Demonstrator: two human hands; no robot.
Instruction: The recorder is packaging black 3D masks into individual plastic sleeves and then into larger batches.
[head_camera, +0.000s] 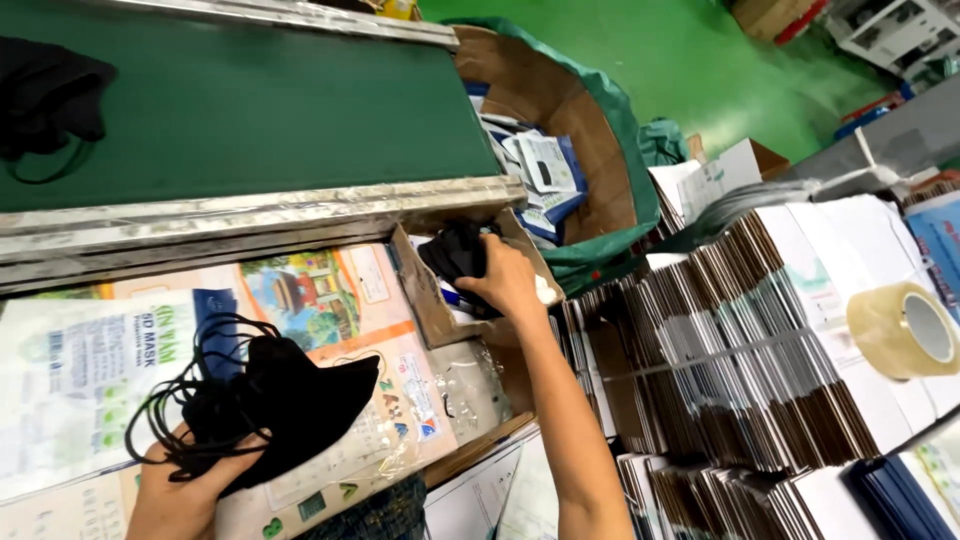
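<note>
My left hand (185, 495) grips a bunch of black face masks (285, 395) with tangled ear loops, held low at the left over printed plastic packaging sheets (330, 300). My right hand (508, 280) reaches forward into a small open cardboard box (418, 295) under the conveyor's edge. Its fingers are closed on more black masks (455, 250) inside that box.
A green conveyor belt (250, 100) with a metal rail runs across the top, one black mask (45, 95) lying at its left end. A large lined cardboard bin (590, 130) holds packaged masks. Stacks of flat cartons (740, 340) and a tape roll (905, 330) fill the right.
</note>
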